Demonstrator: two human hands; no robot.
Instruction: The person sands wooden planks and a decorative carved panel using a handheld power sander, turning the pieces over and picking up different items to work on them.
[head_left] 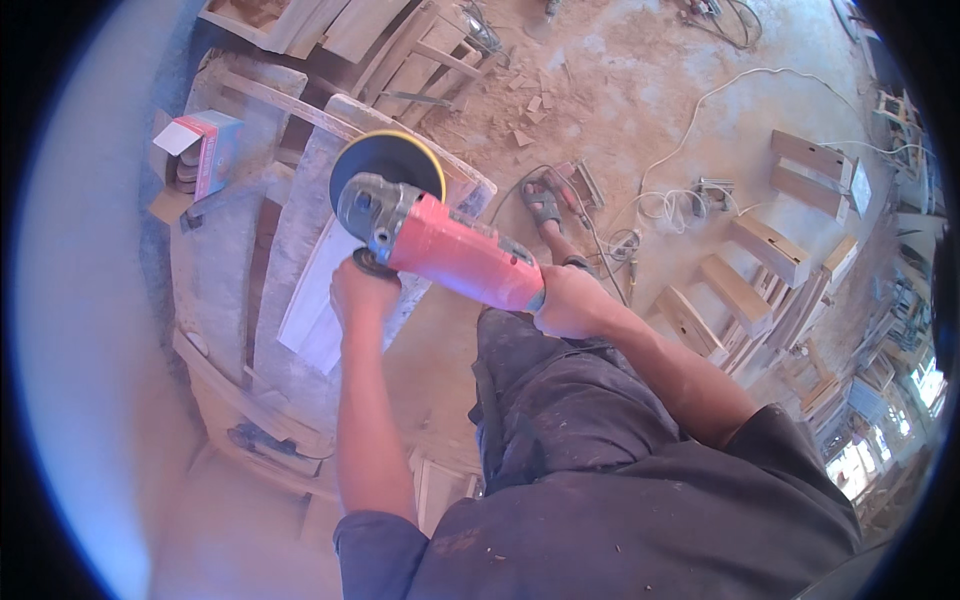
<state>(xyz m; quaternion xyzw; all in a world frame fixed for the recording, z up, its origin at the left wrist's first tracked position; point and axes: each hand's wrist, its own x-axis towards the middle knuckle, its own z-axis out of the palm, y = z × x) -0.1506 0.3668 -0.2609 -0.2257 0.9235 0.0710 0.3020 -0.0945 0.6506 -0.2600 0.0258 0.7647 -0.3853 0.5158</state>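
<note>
Both my hands hold up a red angle grinder [455, 255] with a grey metal head and a round, dark disc [385, 165] edged in yellow. My left hand [362, 298] is closed round the black side handle below the head. Wrapped about the rear end of the red body is my right hand [575, 302]. Under the tool lies a pale wooden board [318, 300] on a dusty workbench [225, 265]; the disc hides part of the bench. The disc appears raised above the board, though the gap is hard to judge.
An opened red and grey carton [203, 155] stands on the bench's left side. Wooden frames [425, 60] lean beyond it. On the dusty floor, another power tool [575, 190] lies near my foot, with white cable [690, 120] trailing. Several timber pieces [735, 290] lie at the right.
</note>
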